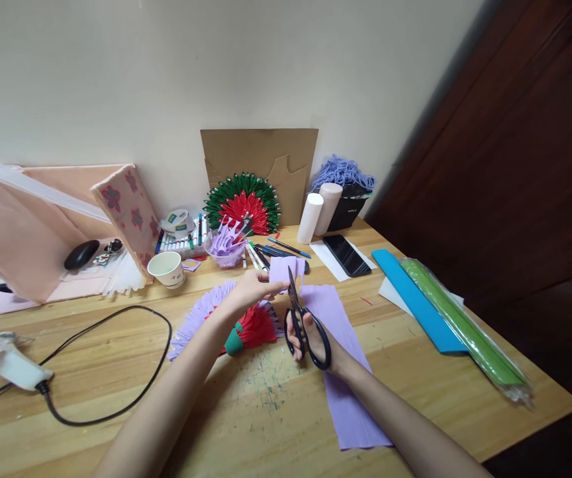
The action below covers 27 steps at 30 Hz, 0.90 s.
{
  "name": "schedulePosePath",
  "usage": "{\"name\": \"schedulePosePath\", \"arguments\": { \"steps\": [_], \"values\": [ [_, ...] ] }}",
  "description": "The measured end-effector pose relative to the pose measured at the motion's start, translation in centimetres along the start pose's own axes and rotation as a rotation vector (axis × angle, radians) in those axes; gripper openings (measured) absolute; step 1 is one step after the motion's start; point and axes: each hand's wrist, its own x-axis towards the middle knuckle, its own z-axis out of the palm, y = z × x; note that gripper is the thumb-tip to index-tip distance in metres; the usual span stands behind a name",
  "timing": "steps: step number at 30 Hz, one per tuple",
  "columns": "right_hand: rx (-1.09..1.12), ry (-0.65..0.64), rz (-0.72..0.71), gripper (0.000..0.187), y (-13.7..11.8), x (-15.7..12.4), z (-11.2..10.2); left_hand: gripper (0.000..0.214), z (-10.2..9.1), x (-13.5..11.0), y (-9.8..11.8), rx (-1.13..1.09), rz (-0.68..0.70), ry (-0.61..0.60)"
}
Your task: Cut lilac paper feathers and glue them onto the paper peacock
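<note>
My left hand [252,288] pinches a small piece of lilac paper [286,268] and holds it up above the table. My right hand [310,340] grips black scissors [301,318], fingers through the handles, blades pointing up at the lower edge of that piece. Under both hands lies a long sheet of lilac crepe paper [343,372]. Just left of it rests a paper craft with lilac fringes, red petals and a green tip [246,325].
A white glue gun [4,358] with a looping black cord [116,362] lies at the left. A paper cup [167,269], a bowl of lilac cut-outs [224,244], pens, a phone [346,254], white rolls, and blue [418,299] and green [465,328] paper rolls surround the work area.
</note>
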Motion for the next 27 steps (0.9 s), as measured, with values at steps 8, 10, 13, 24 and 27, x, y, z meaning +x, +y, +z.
{"name": "schedulePosePath", "arguments": {
  "steps": [8, 10, 13, 24, 27],
  "values": [
    [0.084, 0.025, 0.034, 0.071, 0.7, 0.8, -0.2, 0.033, -0.7, 0.1, 0.2, -0.030, -0.030, 0.022],
    [0.086, 0.023, 0.023, 0.070, 0.9, 0.9, -0.2, 0.033, -0.9, 0.2, 0.1, -0.032, -0.034, 0.028],
    [0.075, 0.020, 0.025, 0.069, 1.0, 1.0, -0.2, 0.031, -1.1, 0.3, 0.1, -0.042, -0.037, 0.037],
    [-0.017, 0.023, 0.004, 0.071, 0.2, 0.4, 0.2, 0.029, -0.9, 0.3, 0.6, -0.241, -0.083, 0.159],
    [-0.013, -0.017, 0.000, 0.075, 0.2, 0.2, 0.2, 0.025, -0.9, 0.3, 0.6, -0.165, -0.069, 0.172]
  ]
}}
